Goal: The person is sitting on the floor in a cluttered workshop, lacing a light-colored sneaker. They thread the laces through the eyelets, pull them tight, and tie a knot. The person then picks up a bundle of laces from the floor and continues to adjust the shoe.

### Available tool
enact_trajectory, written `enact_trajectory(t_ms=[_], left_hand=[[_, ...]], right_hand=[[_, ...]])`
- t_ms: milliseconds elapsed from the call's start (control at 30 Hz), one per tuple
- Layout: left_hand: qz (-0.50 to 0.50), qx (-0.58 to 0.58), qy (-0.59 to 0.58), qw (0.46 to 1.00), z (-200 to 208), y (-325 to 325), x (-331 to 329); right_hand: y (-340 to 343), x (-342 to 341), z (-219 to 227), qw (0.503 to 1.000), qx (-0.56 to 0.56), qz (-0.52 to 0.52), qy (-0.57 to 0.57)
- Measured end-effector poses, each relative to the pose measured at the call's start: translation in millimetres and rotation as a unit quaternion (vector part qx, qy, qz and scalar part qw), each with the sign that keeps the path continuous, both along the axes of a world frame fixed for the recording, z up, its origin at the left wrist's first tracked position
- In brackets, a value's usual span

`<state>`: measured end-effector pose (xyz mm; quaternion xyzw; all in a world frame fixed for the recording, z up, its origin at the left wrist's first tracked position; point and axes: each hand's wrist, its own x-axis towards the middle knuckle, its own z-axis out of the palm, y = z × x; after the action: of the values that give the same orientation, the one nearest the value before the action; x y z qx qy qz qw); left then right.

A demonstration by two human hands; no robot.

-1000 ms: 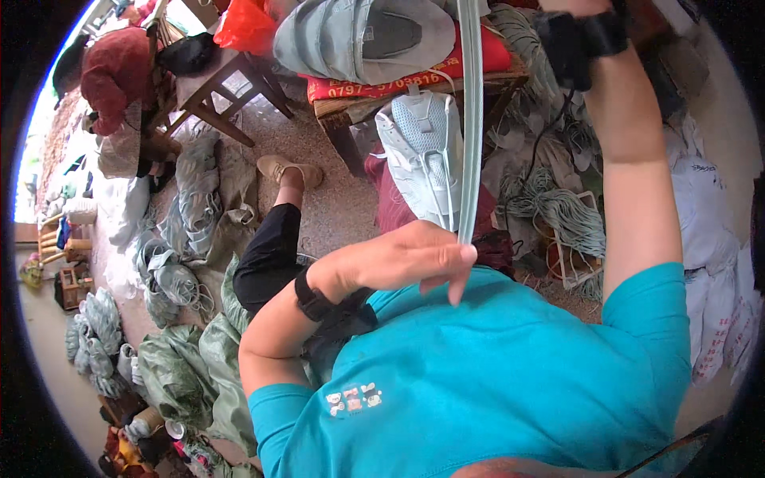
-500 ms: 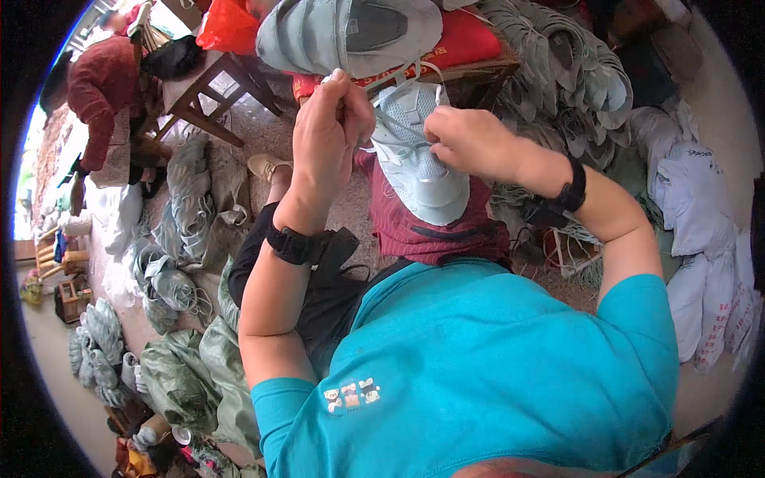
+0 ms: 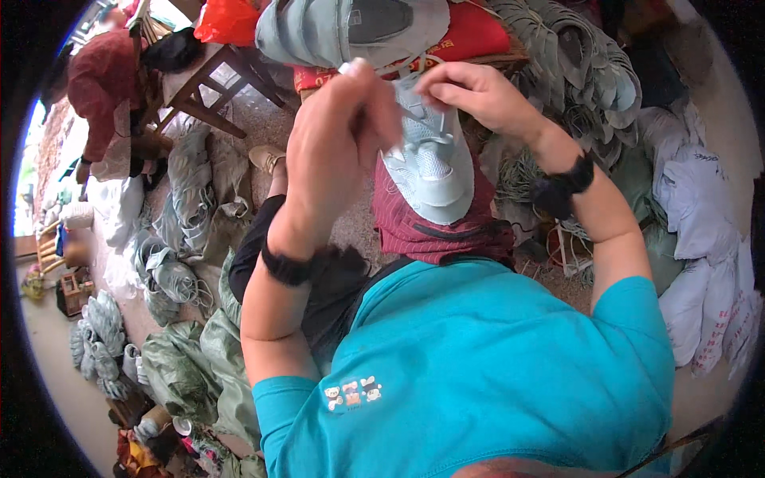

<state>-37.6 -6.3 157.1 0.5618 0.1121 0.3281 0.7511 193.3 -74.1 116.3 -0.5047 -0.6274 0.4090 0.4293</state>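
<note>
A pale grey-white sneaker [image 3: 434, 179] rests on a maroon striped cloth [image 3: 398, 235] over my lap, its toe toward me. My right hand [image 3: 482, 99] is at its upper end, thumb and fingertips pinched on a shoelace [image 3: 430, 60]. Left of the sneaker and partly in front of it, my left hand [image 3: 331, 151] is raised with its fingers curled and smeared by motion. Whether it still holds lace does not show. Just beyond both hands lie grey shoe uppers [image 3: 307, 36] nested in a row.
A red cloth [image 3: 478, 33] lies beneath the nested uppers. Bundled grey uppers [image 3: 586, 72] are piled at the far right, with white sacks [image 3: 697, 199] beside them. More bundles [image 3: 191, 183] and green sacks [image 3: 179, 366] cover the left floor. A wooden stool [image 3: 211, 95] stands near a person in red [image 3: 103, 84].
My left hand has swung right and nearer the camera, now blurred, over the sneaker's side. My right hand has drawn up from the laces toward the sneaker's upper end.
</note>
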Motion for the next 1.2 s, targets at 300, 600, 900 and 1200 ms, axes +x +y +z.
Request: enact_trajectory(t_ms=[300, 600, 900, 1200], left_hand=[[0.032, -0.137, -0.170, 0.975, 21, 3, -35], [0.226, -0.370, -0.305, 0.848, -91, 126, -206], [0.528, -0.382, -0.110, 0.750, -191, 162, -354], [0.316, 0.076, 0.251, 0.912, -186, 58, -131]], right_hand=[[33, -35, -12, 0.960, -0.086, 0.062, 0.260], [-22, 133, -48, 0.760, -0.083, -0.149, 0.627], [-256, 392, -162, 0.840, -0.176, -0.513, 0.027], [-134, 184, -160, 0.875, -0.245, -0.390, 0.149]])
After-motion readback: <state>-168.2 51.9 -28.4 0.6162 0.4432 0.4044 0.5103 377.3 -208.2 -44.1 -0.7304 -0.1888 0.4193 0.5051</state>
